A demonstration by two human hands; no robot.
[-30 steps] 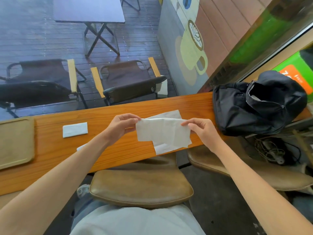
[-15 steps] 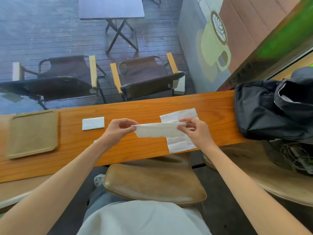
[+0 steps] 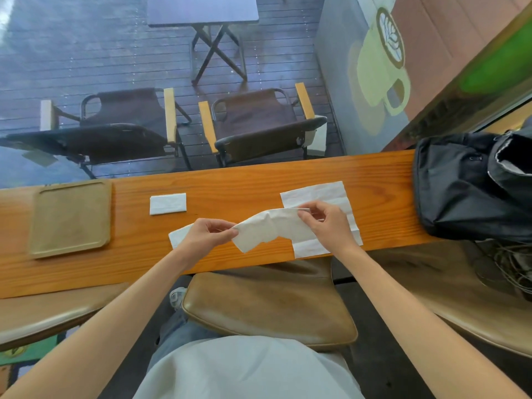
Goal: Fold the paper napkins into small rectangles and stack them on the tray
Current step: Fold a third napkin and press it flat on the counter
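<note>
A white paper napkin (image 3: pixel 270 228), folded once and sagging, hangs just above the wooden counter (image 3: pixel 230 182). My left hand (image 3: pixel 208 233) pinches its left corner and my right hand (image 3: pixel 325 223) pinches its right end. An unfolded napkin (image 3: pixel 322 192) lies flat under my right hand. One small folded rectangle (image 3: pixel 167 203) rests on the counter left of centre. Another white napkin piece (image 3: pixel 178 237) peeks out from under my left hand. The tan tray (image 3: pixel 70 218) sits at the counter's left end with nothing on it.
A black bag (image 3: pixel 466 185) takes up the right end of the counter. Brown padded stools (image 3: pixel 267 306) stand below the near edge, with cables (image 3: pixel 512 263) on the right one. Beyond the window are folding chairs (image 3: pixel 259 122) and a table.
The napkin held up flat a second ago is now folded over into a narrower strip and held lower over the counter. The view has shifted left, showing more of the tray.
</note>
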